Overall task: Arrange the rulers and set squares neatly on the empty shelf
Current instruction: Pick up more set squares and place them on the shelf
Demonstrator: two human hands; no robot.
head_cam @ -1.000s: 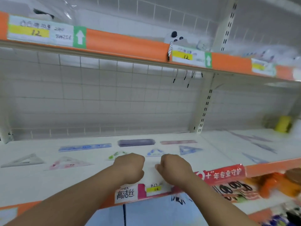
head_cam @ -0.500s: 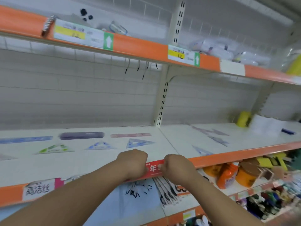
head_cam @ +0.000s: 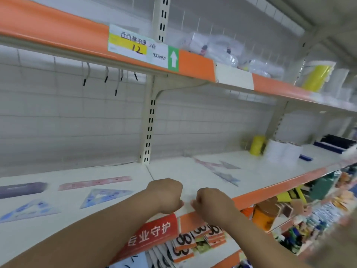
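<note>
On the white shelf (head_cam: pixel 193 171) lie a pink ruler (head_cam: pixel 94 183), a dark purple ruler (head_cam: pixel 21 189), and blue-patterned set squares (head_cam: pixel 104 196) (head_cam: pixel 27 210) in rows at the left. Further right lie a pale pink ruler (head_cam: pixel 205 164) and two more set squares (head_cam: pixel 229 165) (head_cam: pixel 227 177). My left hand (head_cam: pixel 166 195) and my right hand (head_cam: pixel 211 203) hover as fists over the shelf's front edge, close together, with nothing visible in them.
An upper orange-edged shelf (head_cam: pixel 195 62) with a price label holds plastic-wrapped goods. A yellow roll (head_cam: pixel 257 145), a white stack (head_cam: pixel 282 151) and a dark blue item (head_cam: pixel 336 144) stand at the right. Below the shelf sit packed goods and an orange jar (head_cam: pixel 263 215).
The view has swung to the right along the shelf; the laid-out rulers slid left in frame. Both fists stayed together at the front edge and travelled right along it.
</note>
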